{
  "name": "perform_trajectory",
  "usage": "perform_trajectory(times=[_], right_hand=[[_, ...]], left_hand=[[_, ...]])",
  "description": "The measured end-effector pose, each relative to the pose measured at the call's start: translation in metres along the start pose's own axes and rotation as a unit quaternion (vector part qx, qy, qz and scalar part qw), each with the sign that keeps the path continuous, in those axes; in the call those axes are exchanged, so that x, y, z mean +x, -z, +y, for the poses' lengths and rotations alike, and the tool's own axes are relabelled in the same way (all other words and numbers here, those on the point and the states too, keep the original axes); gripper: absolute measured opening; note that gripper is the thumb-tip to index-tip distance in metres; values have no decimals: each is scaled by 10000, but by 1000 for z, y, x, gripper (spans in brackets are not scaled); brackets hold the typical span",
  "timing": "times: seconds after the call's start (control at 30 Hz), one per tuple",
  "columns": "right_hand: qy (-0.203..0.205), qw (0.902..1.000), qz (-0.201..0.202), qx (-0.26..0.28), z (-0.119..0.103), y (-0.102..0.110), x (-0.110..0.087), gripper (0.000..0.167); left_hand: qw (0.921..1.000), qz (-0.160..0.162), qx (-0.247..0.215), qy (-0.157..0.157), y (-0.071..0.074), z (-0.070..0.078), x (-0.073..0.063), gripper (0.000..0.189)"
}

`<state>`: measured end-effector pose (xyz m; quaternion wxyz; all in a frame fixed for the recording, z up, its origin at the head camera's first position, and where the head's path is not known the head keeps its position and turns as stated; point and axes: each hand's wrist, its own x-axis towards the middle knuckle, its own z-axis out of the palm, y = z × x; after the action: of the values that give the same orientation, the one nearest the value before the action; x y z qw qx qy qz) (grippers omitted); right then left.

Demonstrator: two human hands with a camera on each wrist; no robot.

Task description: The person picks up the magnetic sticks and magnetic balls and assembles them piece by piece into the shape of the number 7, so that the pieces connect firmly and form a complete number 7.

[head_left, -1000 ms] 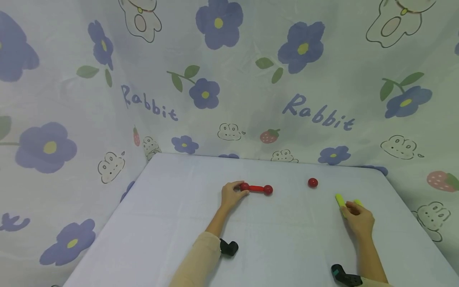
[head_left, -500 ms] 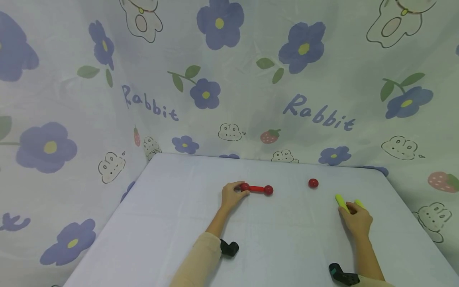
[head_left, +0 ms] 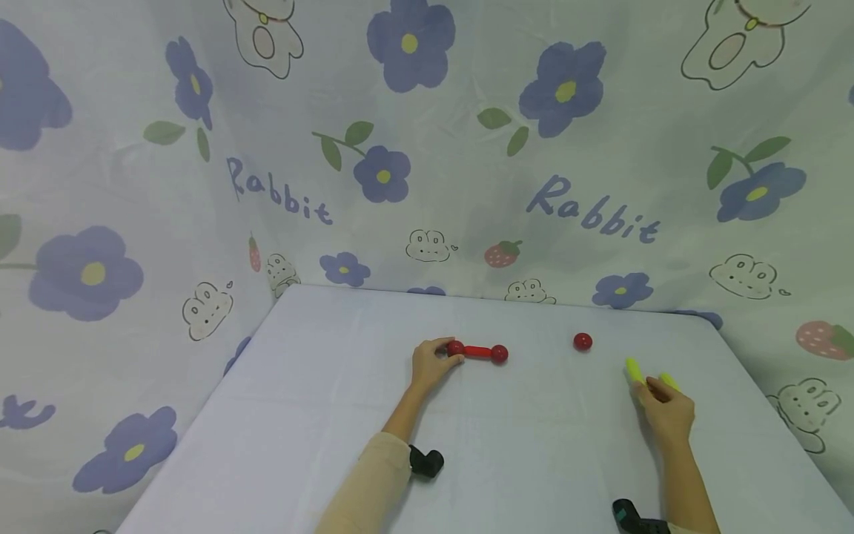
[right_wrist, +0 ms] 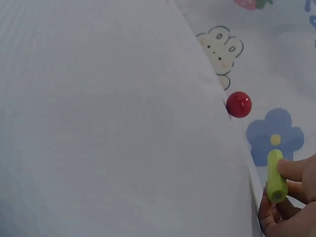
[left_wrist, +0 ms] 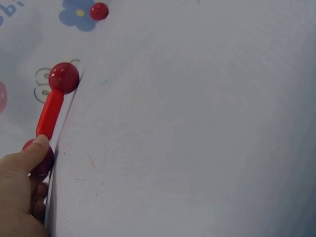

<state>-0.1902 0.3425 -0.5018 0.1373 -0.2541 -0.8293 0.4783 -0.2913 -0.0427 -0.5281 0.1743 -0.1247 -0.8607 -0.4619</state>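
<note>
My left hand (head_left: 428, 366) grips the near ball of a red rod (head_left: 477, 351) that has a glossy dark-red ball at each end, like a small dumbbell. In the left wrist view the thumb lies over that near ball, while the far ball (left_wrist: 63, 77) stands free of the fingers. At the right, my right hand (head_left: 669, 414) pinches a short yellow-green rod (right_wrist: 277, 175) between thumb and fingers, its far end pointing away. A second yellow-green rod (head_left: 669, 381) shows just beyond this hand, partly hidden by it.
A loose red ball (head_left: 583, 342) lies on the white table (head_left: 520, 437) between the two hands, nearer the back edge. Behind and beside the table hangs a curtain (head_left: 454, 148) printed with flowers and rabbits. Each wrist carries a black camera mount (head_left: 427, 463).
My right hand has shifted slightly left, and the yellow-green rod in it has tilted, with less of it showing. The left hand and the red dumbbell-shaped piece stay in place.
</note>
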Motion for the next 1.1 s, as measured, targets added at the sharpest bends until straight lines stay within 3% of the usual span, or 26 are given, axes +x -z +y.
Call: perform_trajectory(times=[0.17, 0.47, 0.6, 0.87, 1.1], right_hand=[[-357, 9975, -605, 109, -7, 3, -4, 57], [-932, 9805, -1331, 1108, -13, 5, -4, 70], [-752, 9732, -1791, 1235, -12, 5, -4, 71], [-272, 9603, -2667, 776, -17, 4, -5, 66], [-186, 9578, -2707, 951, -19, 1, -7, 65]], left_hand=[[9999, 58, -13, -96, 0, -1, 0, 43], [10000, 32, 1, -51, -1, -2, 1, 43], [10000, 14, 1, -18, -1, -3, 1, 44], [10000, 27, 49, -52, 0, -1, 0, 42], [10000, 31, 19, -70, 0, 1, 1, 42]])
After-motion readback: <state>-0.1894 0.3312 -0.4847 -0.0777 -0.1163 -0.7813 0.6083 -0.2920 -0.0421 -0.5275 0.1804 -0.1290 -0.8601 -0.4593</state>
